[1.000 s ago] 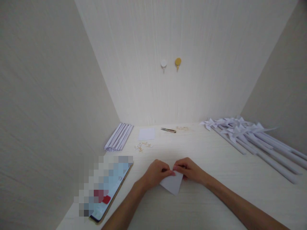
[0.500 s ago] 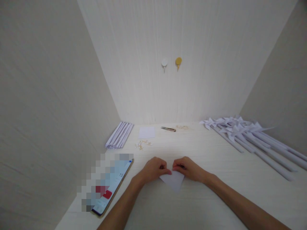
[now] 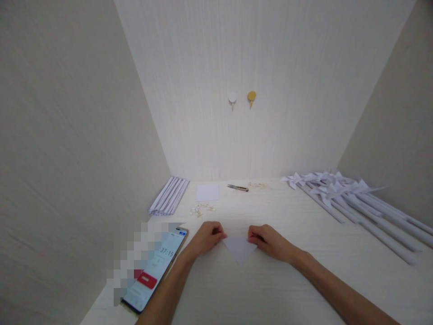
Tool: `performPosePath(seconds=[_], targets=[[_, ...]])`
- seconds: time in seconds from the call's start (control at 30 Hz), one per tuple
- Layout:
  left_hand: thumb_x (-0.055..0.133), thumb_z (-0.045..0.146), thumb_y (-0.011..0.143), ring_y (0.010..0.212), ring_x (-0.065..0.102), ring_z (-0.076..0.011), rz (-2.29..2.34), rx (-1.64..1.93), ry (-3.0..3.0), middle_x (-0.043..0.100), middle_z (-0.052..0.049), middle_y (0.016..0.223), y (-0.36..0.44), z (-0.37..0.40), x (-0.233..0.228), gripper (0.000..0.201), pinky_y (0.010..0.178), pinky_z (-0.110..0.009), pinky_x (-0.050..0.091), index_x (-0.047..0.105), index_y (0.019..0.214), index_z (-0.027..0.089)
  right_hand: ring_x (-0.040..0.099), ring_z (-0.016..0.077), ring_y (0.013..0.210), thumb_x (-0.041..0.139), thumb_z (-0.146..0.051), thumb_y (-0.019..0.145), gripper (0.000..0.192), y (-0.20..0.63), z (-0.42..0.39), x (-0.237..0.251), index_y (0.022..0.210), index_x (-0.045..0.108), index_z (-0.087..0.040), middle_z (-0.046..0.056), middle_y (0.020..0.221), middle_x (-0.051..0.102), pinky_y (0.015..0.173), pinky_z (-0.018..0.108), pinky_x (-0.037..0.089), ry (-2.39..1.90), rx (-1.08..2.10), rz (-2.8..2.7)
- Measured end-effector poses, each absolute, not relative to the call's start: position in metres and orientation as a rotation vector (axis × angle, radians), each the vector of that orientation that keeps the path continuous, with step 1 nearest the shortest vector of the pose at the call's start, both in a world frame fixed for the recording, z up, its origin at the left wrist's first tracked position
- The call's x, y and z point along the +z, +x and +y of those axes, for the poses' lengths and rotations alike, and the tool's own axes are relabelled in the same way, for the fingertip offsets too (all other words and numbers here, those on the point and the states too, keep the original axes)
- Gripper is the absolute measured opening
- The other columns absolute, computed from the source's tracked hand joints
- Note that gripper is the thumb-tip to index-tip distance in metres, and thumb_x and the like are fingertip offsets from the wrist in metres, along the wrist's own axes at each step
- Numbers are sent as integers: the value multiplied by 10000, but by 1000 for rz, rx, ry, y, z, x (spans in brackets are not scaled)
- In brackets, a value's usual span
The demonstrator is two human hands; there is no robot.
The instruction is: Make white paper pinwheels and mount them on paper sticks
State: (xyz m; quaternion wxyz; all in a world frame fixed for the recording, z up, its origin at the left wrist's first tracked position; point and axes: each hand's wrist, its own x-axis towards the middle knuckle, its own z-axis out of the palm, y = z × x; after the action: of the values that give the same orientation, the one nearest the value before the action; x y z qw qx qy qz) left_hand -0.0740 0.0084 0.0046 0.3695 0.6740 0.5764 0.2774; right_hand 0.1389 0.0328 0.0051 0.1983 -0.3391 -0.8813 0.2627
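Spread apart since 1 second ago, my left hand (image 3: 207, 237) and right hand (image 3: 267, 239) each pinch a top corner of the folded paper triangle (image 3: 239, 249), flat on the worktop (image 3: 304, 271). Uneven pressure could skew the crease.

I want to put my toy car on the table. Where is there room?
Bare table lies between the right hand and the paper pinwheels, and nearer, beside the right forearm. The back-left is crowded: paper rolls, a small sheet, scraps, a cutter. The phone fills the left edge.
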Motion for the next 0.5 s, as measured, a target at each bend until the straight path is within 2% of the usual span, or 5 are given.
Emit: performPosePath(seconds=[0.33, 0.5], targets=[[516, 278, 602, 324, 372, -59, 1500, 860, 1494, 417, 75, 379, -74, 11, -1, 168, 339, -182, 285, 436, 514, 161, 370, 87, 429, 451, -294, 764, 321, 137, 36, 3, 474, 498, -163, -6, 447, 467, 447, 221, 206, -1086, 523, -2476], [533, 289, 585, 397, 419, -68, 1454, 1065, 1369, 476, 48, 466, -72, 17, -5, 167, 346, -172, 333, 440, 535, 160, 327, 75, 401, 443, -297, 757, 347, 139, 38, 3, 438, 440, -162, -32, 414, 411, 426, 207, 207, -1026, 721, -2394]])
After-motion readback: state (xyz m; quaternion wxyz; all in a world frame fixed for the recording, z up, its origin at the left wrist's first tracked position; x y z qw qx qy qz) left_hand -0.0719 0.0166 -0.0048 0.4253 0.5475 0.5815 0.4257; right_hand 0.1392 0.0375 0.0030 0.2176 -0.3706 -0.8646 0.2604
